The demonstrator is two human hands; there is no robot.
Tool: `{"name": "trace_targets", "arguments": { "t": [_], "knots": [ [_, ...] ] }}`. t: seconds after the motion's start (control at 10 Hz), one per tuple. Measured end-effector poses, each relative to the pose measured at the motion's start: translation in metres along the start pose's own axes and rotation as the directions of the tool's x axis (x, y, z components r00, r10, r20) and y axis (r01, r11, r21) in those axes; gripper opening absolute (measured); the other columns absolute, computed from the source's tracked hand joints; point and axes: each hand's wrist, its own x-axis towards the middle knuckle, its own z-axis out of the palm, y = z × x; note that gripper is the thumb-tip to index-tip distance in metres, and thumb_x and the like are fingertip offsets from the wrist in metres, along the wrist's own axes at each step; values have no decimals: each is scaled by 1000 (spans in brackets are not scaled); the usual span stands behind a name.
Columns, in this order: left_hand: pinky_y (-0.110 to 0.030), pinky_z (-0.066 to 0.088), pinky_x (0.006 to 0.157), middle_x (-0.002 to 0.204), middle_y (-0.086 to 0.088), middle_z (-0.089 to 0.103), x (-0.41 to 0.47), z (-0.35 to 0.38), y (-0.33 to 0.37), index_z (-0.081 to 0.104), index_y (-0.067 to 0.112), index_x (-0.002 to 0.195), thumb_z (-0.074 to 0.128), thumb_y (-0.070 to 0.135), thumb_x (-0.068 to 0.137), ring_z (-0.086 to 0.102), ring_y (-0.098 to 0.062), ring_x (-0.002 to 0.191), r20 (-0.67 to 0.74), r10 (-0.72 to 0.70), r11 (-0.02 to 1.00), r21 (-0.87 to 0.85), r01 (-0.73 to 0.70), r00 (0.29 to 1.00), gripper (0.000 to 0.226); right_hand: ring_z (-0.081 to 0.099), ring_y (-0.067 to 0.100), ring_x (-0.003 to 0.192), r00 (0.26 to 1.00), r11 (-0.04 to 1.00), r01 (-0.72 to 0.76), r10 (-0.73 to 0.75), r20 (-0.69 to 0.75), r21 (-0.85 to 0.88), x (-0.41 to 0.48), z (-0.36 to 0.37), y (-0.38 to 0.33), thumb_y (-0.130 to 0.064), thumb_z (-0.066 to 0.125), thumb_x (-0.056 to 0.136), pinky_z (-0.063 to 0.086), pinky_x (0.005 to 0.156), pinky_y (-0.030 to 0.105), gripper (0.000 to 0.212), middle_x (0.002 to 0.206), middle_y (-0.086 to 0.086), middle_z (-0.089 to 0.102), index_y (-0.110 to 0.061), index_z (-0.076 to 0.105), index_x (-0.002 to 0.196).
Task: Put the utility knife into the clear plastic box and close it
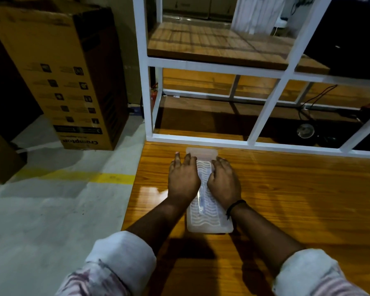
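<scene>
A glossy wooden table (286, 199) fills the lower right of the view, and a white metal shelf frame (214, 65) with wooden boards stands at its far edge, toward 12 o'clock. On the grey floor at 10 o'clock from the hands stands a tall cardboard carton (58, 77). The clear plastic box (203, 221) lies on the table near its left edge, with its long side running from 6 to 12 o'clock, and its lid with a wavy pattern is on top. Through the lid a long pale shape shows along the middle line of the box; it seems to be the utility knife (201, 201), lying inside, but it is blurred. The left hand (183, 178) lies flat on the 9 o'clock side of the lid, fingers spread and stretched out. The right hand (223, 180) lies on the 3 o'clock side, fingers bent a little, pressing down and gripping nothing. A dark wrist band (235, 207) is on the right wrist.
</scene>
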Motion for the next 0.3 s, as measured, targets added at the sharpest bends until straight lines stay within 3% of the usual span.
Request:
{"name": "trace_targets", "arguments": {
  "t": [0.1, 0.2, 0.3],
  "knots": [
    [-50, 24, 124, 164, -10, 38, -1, -1, -1, 42, 13, 150, 41, 14, 98, 18, -40, 157, 33, 4, 1000, 13, -4, 999, 52, 40, 30, 147, 1000, 1000, -3, 3, 26, -19, 0, -1, 1, -12, 50, 97, 28, 122, 38, 50, 154, 18, 49, -3, 50, 145],
    [-51, 22, 124, 153, -13, 52, 9, -6, -6, 49, 13, 143, 41, 22, 101, 27, -40, 154, 18, 81, 995, 57, -82, 997, 44, 38, 27, 148, 999, 998, 33, -31, 43, -54, 2, -4, 1, -20, 48, 100, 26, 123, 38, 49, 156, 14, 48, -7, 49, 147],
    [-52, 22, 125, 153, -12, 53, 34, -34, -10, 49, 15, 144, 37, 35, 105, 30, -37, 153, -68, 120, 991, 68, -115, 990, 46, 36, 27, 149, 995, 995, 94, -93, 44, -41, 12, -17, -7, -24, 43, 102, 24, 123, 39, 46, 154, 10, 51, -11, 52, 145]
  ]
}}
